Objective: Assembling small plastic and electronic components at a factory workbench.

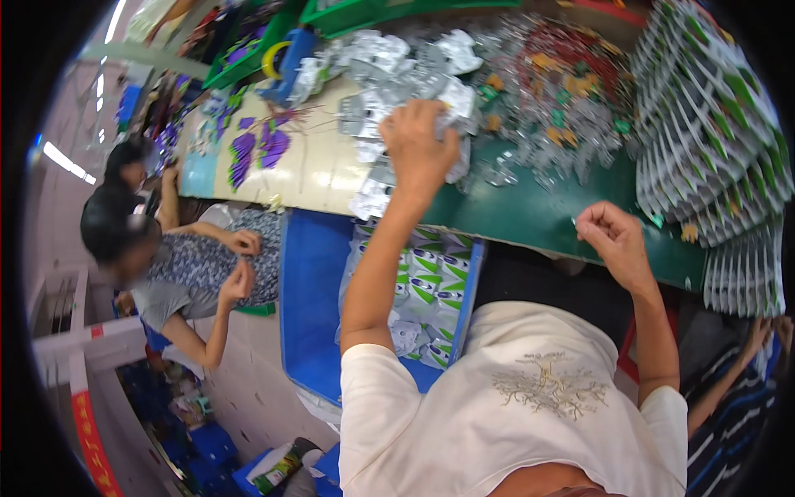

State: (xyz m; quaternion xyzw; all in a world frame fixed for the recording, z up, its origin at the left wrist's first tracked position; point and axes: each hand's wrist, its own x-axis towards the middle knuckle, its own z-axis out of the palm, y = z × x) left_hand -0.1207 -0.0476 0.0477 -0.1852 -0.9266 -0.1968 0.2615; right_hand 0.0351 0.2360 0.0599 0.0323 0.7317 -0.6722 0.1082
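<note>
My left hand [420, 153] reaches over the bench onto a pile of grey and white moulded plastic parts [377, 54]. Its fingers curl down among them, and what they grip, if anything, is hidden. Above the front edge of the green bench top [497, 217], my right hand [614, 240] is closed in a pinch. A tiny whitish piece [575, 221] shows at its fingertips, too small to name. Farther back on the right lies a heap of clear plastic pieces [551, 153] mixed with red wires [571, 50] and small orange and green bits.
Tall stacks of white-and-green shells [704, 108] stand at right. A blue crate [310, 306] below the bench holds white-and-green parts [426, 277]. Purple parts [269, 147] and a blue tape dispenser [291, 70] lie left. A co-worker [195, 265] sits left; another person's arm [720, 385] shows right.
</note>
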